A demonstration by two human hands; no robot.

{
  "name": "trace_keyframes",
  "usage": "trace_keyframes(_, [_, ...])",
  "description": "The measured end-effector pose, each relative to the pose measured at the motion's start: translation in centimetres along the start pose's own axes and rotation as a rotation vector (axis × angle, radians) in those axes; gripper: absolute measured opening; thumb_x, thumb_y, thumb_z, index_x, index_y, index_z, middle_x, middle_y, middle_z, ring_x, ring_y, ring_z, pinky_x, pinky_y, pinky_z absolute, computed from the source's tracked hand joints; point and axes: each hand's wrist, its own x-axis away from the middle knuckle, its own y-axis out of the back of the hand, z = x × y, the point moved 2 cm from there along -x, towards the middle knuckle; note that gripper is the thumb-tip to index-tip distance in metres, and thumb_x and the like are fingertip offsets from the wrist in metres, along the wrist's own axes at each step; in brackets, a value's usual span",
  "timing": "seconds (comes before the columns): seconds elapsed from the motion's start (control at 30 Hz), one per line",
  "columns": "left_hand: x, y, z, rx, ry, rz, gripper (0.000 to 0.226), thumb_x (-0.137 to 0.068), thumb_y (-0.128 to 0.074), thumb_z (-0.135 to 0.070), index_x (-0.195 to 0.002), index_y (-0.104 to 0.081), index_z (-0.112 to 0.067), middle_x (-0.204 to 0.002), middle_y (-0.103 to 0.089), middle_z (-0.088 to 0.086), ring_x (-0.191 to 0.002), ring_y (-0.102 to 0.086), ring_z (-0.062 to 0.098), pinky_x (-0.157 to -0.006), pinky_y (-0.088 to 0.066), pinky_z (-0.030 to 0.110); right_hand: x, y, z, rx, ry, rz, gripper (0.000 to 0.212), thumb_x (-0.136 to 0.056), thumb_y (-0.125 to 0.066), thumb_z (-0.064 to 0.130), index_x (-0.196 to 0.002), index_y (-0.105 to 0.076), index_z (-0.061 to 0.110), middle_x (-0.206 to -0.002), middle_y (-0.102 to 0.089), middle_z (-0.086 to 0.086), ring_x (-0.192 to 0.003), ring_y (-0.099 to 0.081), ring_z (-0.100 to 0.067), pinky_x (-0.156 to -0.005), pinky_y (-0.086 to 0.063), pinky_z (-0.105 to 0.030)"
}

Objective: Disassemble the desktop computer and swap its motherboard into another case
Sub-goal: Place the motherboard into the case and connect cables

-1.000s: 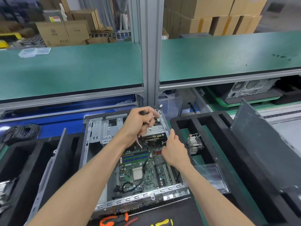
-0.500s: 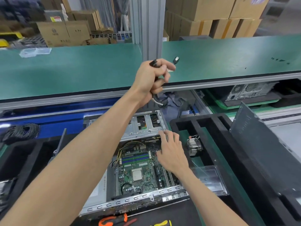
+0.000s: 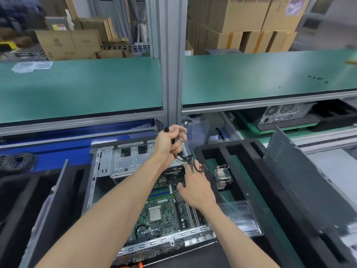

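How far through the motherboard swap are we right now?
Early to middle. Done: the silver desktop case lies open, the finned metal heatsink sits out in the black foam tray, and the processor is bare. In hand: the left hand grips a bundle of black and white cables, while the right hand rests over the green motherboard. Left: the board is still in this case.

Factory workstation. Green-matted upper shelf [image 3: 77, 89] spans the full width, split by a grey aluminium post [image 3: 172, 55]. A clear plastic tray [image 3: 31, 65] lies at the shelf's far left edge. Behind the shelf, stacked cardboard boxes [image 3: 249, 20] on the right, more cartons [image 3: 67, 43] on the left, grey floor at far right. A blue rail [image 3: 58, 149] runs under the shelf on the left. Even, bright overhead light.
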Motion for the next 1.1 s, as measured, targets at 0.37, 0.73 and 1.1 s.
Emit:
trace_keyframes(0.37, [-2.0, -8.5, 0.9, -0.138, -0.109, 0.295, 0.028, -0.105, -0.034, -0.002, -0.097, -0.061, -0.005, -0.076, -0.059, 0.009, -0.045, -0.024, 0.010, -0.047, -0.025, 0.023, -0.1, 0.3, -0.4, -0.199, -0.088, 0.028, 0.073, -0.088, -0.057, 0.025, -0.151, -0.020, 0.019, -0.161, -0.012, -0.010, -0.115, -0.057, -0.036, -0.086, -0.051, -0.042])
trace_keyframes(0.73, [-4.4, -14.0, 7.5, -0.353, -0.028, 0.389, 0.030, -0.102, -0.031, 0.011, -0.102, -0.054, -0.008, -0.087, -0.062, 0.010, -0.070, -0.057, 0.014, -0.074, -0.046, 0.022, 0.3, 0.4, -1.5, -0.541, -0.183, 0.141, 0.059, -0.088, -0.055, 0.034, -0.143, -0.038, 0.024, -0.135, -0.055, -0.004, -0.116, -0.058, -0.028, -0.095, -0.052, -0.047])
trace_keyframes(1.1, [-4.9, -11.9, 11.9, -1.563, 0.168, 0.662, 0.103, -0.085, -0.072, -0.004, -0.155, -0.004, -0.036, -0.091, -0.058, 0.002, -0.076, -0.059, 0.022, -0.078, -0.054, 0.041, -0.2, -0.6, -2.3, -0.441, -0.073, 0.137, 0.093, -0.091, -0.062, 0.030, -0.159, 0.001, 0.035, -0.154, -0.036, 0.003, -0.130, -0.047, -0.029, -0.104, -0.045, -0.045])
